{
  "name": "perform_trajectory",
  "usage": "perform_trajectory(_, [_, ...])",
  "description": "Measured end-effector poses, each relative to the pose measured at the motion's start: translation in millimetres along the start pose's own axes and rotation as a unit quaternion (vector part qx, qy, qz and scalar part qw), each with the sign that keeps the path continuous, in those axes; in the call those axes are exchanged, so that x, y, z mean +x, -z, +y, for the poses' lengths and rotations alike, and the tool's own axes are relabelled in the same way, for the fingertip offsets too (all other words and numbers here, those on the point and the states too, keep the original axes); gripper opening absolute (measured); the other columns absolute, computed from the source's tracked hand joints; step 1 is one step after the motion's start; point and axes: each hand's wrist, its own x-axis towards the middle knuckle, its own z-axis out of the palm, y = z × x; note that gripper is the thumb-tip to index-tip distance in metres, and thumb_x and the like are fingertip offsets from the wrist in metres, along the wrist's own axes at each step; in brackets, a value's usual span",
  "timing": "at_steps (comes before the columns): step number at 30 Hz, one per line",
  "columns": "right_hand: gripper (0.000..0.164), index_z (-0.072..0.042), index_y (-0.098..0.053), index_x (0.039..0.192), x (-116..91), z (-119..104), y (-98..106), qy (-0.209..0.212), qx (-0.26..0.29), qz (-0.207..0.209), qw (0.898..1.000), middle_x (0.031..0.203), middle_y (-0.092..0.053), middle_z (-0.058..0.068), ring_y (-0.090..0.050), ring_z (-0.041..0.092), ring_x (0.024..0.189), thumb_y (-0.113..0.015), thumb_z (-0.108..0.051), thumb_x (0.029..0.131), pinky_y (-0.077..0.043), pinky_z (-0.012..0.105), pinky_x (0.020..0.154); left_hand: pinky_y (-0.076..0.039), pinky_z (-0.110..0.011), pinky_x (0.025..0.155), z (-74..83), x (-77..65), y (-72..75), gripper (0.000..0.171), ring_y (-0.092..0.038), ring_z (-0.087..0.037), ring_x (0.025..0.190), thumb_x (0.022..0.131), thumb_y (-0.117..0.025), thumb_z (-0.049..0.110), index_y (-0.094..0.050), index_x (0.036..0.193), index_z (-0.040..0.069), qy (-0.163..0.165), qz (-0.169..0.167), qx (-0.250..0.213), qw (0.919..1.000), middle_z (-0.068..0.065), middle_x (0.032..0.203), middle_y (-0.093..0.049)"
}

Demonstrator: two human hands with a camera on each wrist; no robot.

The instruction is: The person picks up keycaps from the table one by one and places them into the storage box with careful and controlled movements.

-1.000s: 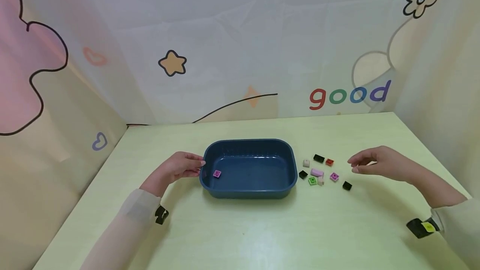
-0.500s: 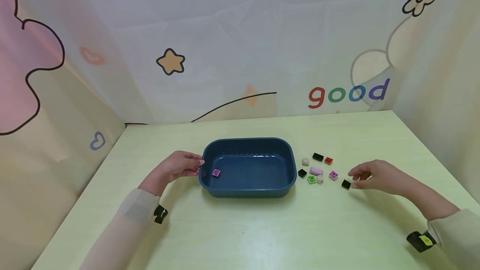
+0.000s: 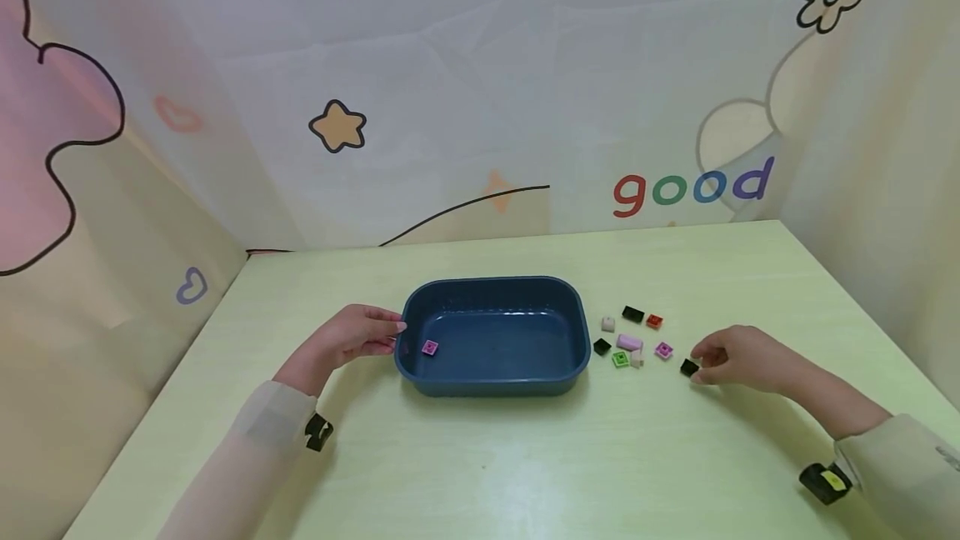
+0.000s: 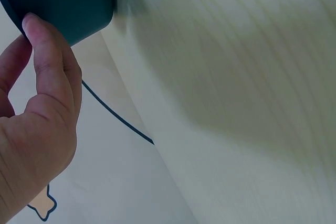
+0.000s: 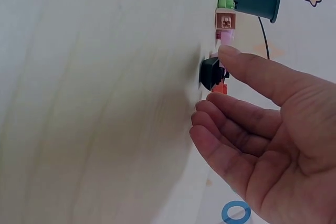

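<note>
At the left end of the dark blue plastic basin [image 3: 491,382], my left hand [image 3: 352,334] pinches the rim between thumb and fingers; the left wrist view shows the thumb [image 4: 44,51] at the edge. A pink toy brick [image 3: 430,347] lies inside the basin. My right hand [image 3: 750,359] hovers low over the table, thumb and bent fingers apart, beside a black toy brick [image 3: 689,367]. In the right wrist view that black brick [image 5: 210,73] stands just beyond the gap between thumb and fingertips, and I see no grip on it.
Between basin and right hand lie a white brick [image 3: 608,323], a red one [image 3: 654,321], a green one [image 3: 620,359], a magenta one [image 3: 663,350], a lilac one [image 3: 629,342], a pale pink one [image 3: 637,359] and two black ones [image 3: 633,314]. A printed curtain hangs behind the table.
My right hand has come down and slightly left to the nearest black brick. The left hand stays at the basin's rim, and the bricks keep their places while the view shifts a little.
</note>
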Motion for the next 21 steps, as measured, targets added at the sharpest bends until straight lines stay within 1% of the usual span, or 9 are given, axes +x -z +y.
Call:
perform_trajectory(7, [0.034,0.008,-0.073,0.108,2.1,-3.2,-3.2,0.011,-0.004,0.007,1.000,0.085,-0.070,0.000,-0.051,0.008,0.073,-0.080,-0.018,0.087,-0.046,0.021,0.064,-0.060,-0.017,0.070,0.7,0.3,0.0,0.043,-0.065,-0.008,0.071,0.103,-0.062,0.013,-0.054,0.138,-0.011,0.001,0.004,-0.001,1.0000,0.000,0.086,-0.070])
perform_trajectory(14, [0.030,0.006,-0.074,0.106,4.0,-4.9,-4.6,0.015,-0.007,0.008,1.000,0.087,-0.071,0.001,-0.052,0.009,0.075,-0.081,-0.015,0.085,-0.047,0.021,0.064,-0.060,-0.017,0.070,0.2,1.0,-0.7,0.042,-0.064,-0.008,0.070,0.103,-0.062,0.013,-0.055,0.137,-0.011,0.000,0.005,-0.002,1.0000,0.001,0.085,-0.069])
perform_trajectory(21, [0.029,0.007,-0.074,0.105,5.0,-7.4,-4.8,0.012,-0.014,0.013,1.000,0.091,-0.074,0.005,-0.056,0.011,0.077,-0.082,-0.013,0.084,-0.050,0.022,0.066,-0.060,-0.017,0.070,-1.3,1.9,0.4,0.043,-0.064,-0.008,0.071,0.102,-0.062,0.012,-0.055,0.137,-0.011,0.002,0.003,-0.007,1.0000,0.001,0.084,-0.069])
